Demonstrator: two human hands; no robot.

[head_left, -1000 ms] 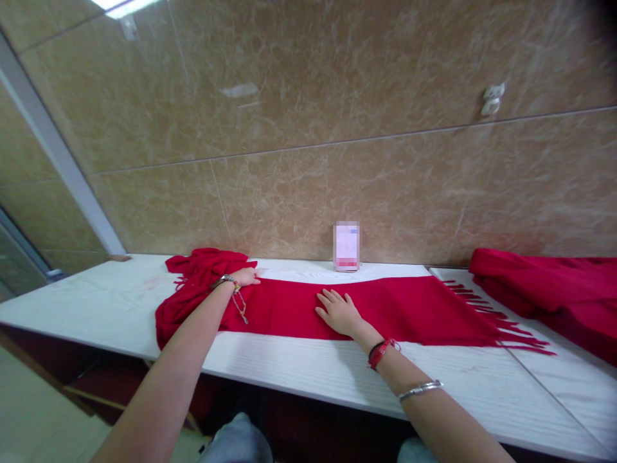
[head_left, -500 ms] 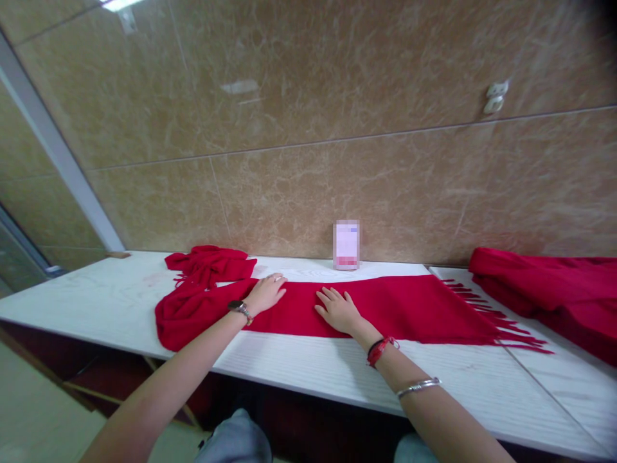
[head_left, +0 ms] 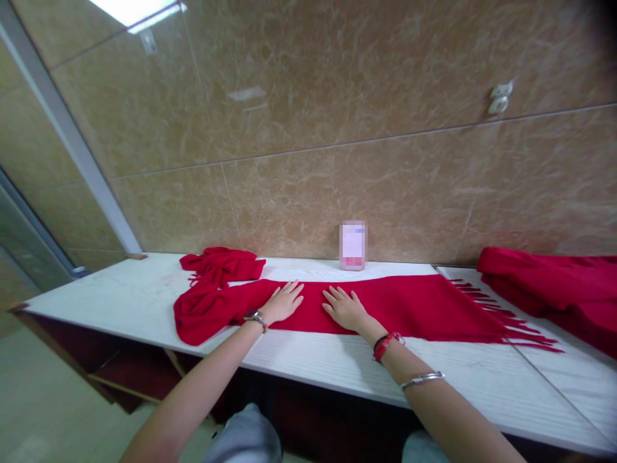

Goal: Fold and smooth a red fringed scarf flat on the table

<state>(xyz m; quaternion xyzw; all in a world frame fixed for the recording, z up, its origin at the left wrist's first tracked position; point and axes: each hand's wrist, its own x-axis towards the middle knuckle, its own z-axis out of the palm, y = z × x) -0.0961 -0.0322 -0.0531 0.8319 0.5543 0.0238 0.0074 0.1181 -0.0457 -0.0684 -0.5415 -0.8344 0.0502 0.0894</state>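
Observation:
A long red scarf (head_left: 409, 305) lies across the white tabletop, flat from its middle to the fringed right end. Its left part is bunched, with loose folds reaching back toward the wall. My left hand (head_left: 283, 303) rests palm down on the flat cloth, fingers spread, just right of the bunched part. A short gap to the right, my right hand (head_left: 345, 308) also lies flat on the scarf with its fingers apart. Neither hand grips the cloth.
Folded red cloth (head_left: 549, 283) is piled at the right end of the white table (head_left: 328, 360). A small pale, blurred-out upright object (head_left: 353, 244) stands at the back against the brown marbled wall (head_left: 308, 199). Open shelves (head_left: 135, 373) are under the tabletop at left.
My left hand has let go of the scarf's back edge near the bunched part and moved right, flattening onto the cloth. My right hand stays in place. The view has shifted slightly.

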